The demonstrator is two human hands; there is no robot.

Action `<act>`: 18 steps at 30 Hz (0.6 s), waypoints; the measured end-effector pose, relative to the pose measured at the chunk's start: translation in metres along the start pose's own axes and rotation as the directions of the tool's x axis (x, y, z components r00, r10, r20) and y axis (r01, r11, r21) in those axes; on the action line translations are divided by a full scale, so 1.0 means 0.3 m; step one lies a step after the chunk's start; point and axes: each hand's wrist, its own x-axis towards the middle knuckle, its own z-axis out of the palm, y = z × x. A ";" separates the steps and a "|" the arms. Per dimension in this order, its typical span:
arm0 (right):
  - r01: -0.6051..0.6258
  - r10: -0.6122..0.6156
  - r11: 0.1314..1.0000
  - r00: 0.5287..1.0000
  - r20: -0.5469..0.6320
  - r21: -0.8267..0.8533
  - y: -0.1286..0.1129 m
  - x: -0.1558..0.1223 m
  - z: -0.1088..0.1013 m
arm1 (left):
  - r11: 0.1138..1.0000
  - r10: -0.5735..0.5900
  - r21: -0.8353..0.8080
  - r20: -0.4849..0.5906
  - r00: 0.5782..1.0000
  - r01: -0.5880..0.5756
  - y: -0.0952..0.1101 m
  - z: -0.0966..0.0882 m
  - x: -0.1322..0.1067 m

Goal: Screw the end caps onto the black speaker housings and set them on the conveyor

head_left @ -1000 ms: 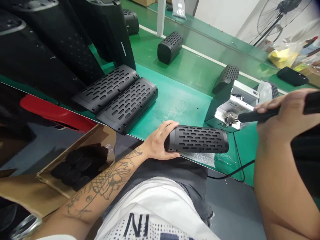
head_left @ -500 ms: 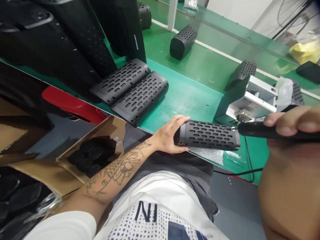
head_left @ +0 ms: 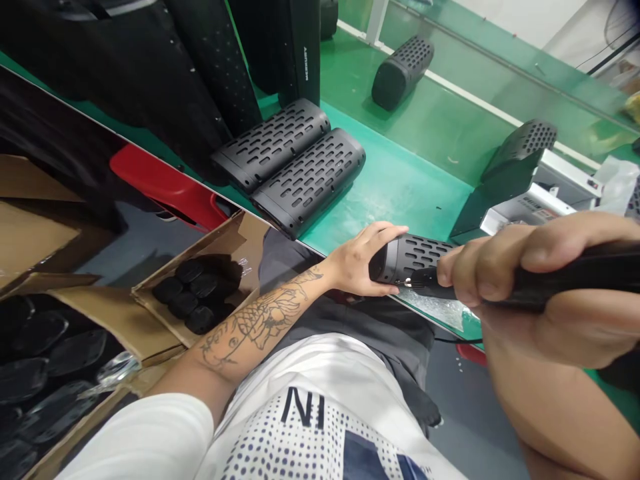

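Bright green tabletop (head_left: 420, 190) spreads out ahead of both hands, its near edge passing just under the left hand (head_left: 357, 260). Biggest among what it carries are tall black cases (head_left: 150, 67), crowded together ahead of the left hand and well to its left, one bearing white lettering. Below the edge, to the left of that hand, a large cardboard box (head_left: 113, 317) and a smaller one (head_left: 253, 250) hold dark rounded pieces; past the smaller, a red plastic object (head_left: 165, 183) shows partly. Just beyond the right hand (head_left: 540, 327) is a silvery metal machine (head_left: 523, 205), half covered by the fingers. Two perforated black housings (head_left: 315, 177) lie side by side ahead and left of the left hand, touching or nearly so; a similar one (head_left: 404, 70) sits well beyond it, and another (head_left: 525, 147) past the machine. The left hand is clamped around the left end of the black perforated housing (head_left: 420, 250), held at the tabletop's near edge with crinkled clear plastic (head_left: 450, 312) beside it. Fingers of the right hand are wrapped around a black handheld driver (head_left: 555, 277); its metal tip (head_left: 407, 283) is at the housing's near side, close to the left hand, and whether they touch cannot be told.
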 end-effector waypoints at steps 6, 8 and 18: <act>0.024 -0.040 0.984 0.995 0.090 0.177 0.038 -0.039 0.018 | 1.000 0.017 -0.023 -0.005 1.000 -0.017 -0.005 0.000 0.004; -0.032 0.014 0.984 0.994 0.105 0.176 0.045 -0.054 0.025 | 0.999 0.026 -0.023 -0.015 1.000 -0.027 -0.007 0.003 0.005; -0.034 -0.017 0.982 0.964 0.267 0.186 0.094 -0.066 0.008 | 1.000 -0.005 -0.030 -0.004 1.000 0.005 -0.016 -0.006 0.012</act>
